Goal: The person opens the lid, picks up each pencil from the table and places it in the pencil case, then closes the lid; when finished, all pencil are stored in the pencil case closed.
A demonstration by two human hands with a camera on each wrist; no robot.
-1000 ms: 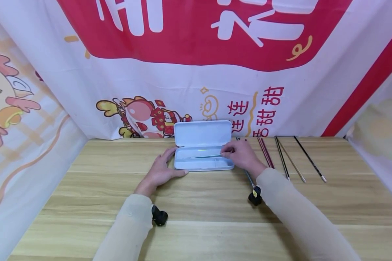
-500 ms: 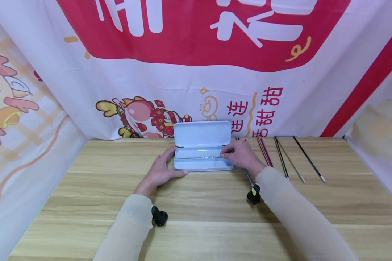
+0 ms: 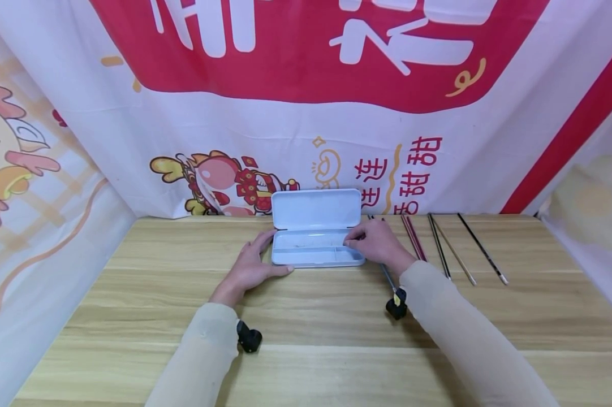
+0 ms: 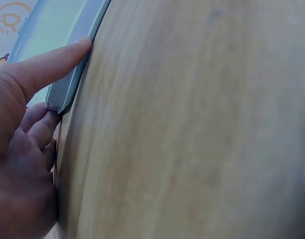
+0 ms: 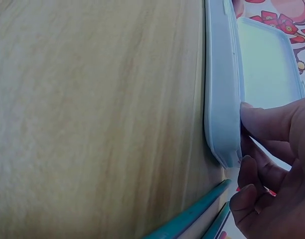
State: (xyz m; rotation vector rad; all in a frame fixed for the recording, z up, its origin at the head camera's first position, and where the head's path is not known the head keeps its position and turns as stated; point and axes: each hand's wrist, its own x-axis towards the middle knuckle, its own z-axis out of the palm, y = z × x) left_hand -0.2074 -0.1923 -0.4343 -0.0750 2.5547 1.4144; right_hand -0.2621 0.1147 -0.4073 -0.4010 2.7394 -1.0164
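A light blue pencil case (image 3: 306,258) lies open at the back of the table, its lid (image 3: 316,209) raised against the cloth. My left hand (image 3: 250,267) grips its left end, thumb along the front edge and the other fingers round the side, as the left wrist view also shows. Over the right end, my right hand (image 3: 376,240) reaches in with thumb and forefinger pinched together. A thin pencil (image 3: 306,245) shows only faintly along the long compartment, its end hidden at those fingertips. Teal pencils (image 5: 190,213) lie under and beside the right hand.
To the right lie a dark red pair of pencils (image 3: 414,237), a black pencil (image 3: 440,246), a plain wood-coloured pencil (image 3: 456,251) and another black pencil (image 3: 483,249). A printed cloth (image 3: 316,124) hangs right behind the table (image 3: 306,362).
The pencil at my right fingertips, earlier slanting over the long compartment, has sunk down into the case and shows much less. Both hands have stayed nearly where they were.
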